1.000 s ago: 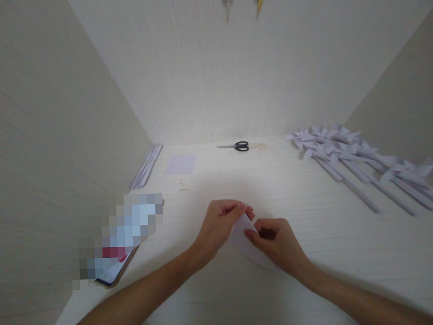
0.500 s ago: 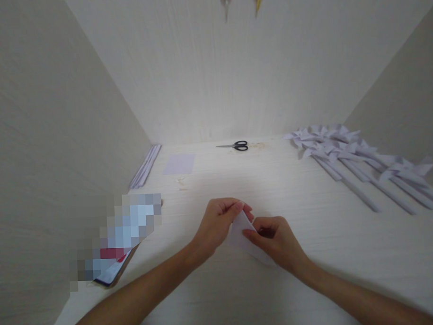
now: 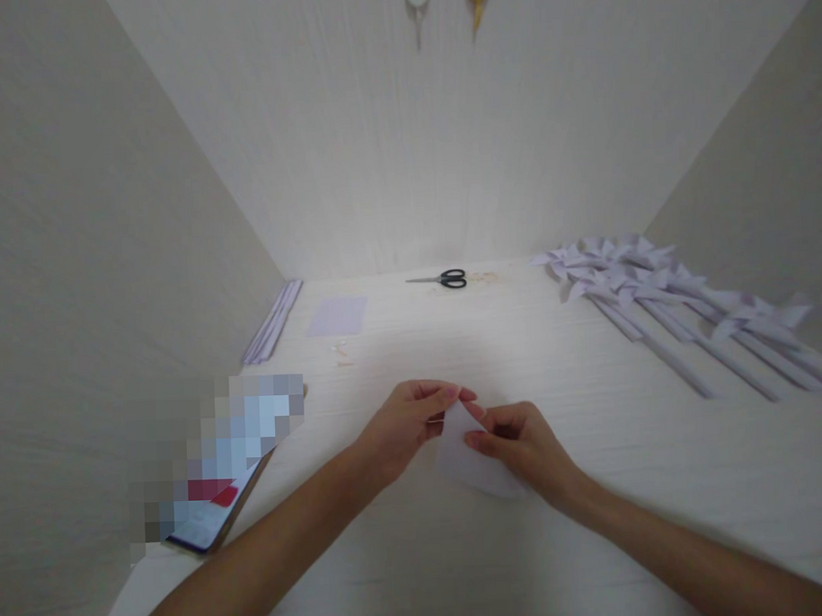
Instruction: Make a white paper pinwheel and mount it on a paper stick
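White folded paper sheet [image 3: 464, 450], one, at lower centre on the pale wood-grain tabletop [image 3: 592, 481], pinched at its top corner by left hand [image 3: 405, 425] and right hand [image 3: 520, 443]; one pair of black-handled scissors [image 3: 445, 278] at the back, pale panel walls around.

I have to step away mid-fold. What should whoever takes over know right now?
Left hand pinches the top corner of the white paper; right hand pinches its right edge.
The paper is partly folded, held just above the table.
Done: finished paper pinwheels lie at the right.
Left: this fold. Scissors, a paper square and paper strips lie at the back.
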A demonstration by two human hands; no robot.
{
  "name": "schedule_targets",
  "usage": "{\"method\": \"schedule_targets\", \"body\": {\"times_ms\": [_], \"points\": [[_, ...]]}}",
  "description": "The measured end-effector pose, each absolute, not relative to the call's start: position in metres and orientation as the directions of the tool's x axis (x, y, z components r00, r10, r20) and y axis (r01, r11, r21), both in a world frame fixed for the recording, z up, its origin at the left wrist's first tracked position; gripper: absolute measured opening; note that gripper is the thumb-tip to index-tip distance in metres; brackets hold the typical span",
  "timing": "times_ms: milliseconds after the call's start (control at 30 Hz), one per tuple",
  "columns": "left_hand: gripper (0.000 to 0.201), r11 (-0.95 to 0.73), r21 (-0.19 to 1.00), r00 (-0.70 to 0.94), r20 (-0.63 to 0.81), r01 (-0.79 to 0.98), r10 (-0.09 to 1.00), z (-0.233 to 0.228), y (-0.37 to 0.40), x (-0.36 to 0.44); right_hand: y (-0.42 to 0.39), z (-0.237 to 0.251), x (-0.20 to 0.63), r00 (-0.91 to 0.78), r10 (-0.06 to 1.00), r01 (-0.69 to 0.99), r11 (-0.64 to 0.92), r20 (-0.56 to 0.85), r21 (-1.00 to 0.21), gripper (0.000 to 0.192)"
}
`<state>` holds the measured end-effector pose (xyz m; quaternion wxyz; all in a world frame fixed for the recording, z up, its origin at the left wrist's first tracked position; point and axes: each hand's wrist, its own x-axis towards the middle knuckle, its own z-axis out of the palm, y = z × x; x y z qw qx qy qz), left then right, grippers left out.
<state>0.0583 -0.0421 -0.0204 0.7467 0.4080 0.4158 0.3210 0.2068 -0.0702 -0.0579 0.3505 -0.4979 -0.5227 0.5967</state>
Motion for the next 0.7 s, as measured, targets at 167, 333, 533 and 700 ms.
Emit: {"method": "schedule_targets", "body": {"times_ms": [167, 333, 533, 700], "points": [[0.014, 0.184, 0.982, 0.291, -0.191, 0.051, 0.937, -0.0228, -0.0459, 0.0638, -0.0707, -0.0563, 0.2053, -0.246, 0.943, 0.106, -0.203, -0.223, -0.973, 0.033], [0.017, 0.102, 0.984, 0.254, -0.137, 0.146, 0.958, -0.0213, -0.0452, 0.064, -0.0721, -0.0547, 0.2048, -0.241, 0.944, 0.123, -0.201, -0.226, -0.972, 0.031], [0.026, 0.156, 0.986, 0.27, -0.165, 0.053, 0.949, -0.0208, -0.0454, 0.0639, -0.0719, -0.0584, 0.2055, -0.238, 0.948, 0.114, -0.187, -0.21, -0.976, 0.03], [0.047, 0.213, 0.977, 0.307, -0.203, 0.0, 0.93, -0.0221, -0.0434, 0.0635, -0.072, -0.0589, 0.2046, -0.252, 0.948, 0.116, -0.171, -0.195, -0.978, 0.032]]}}
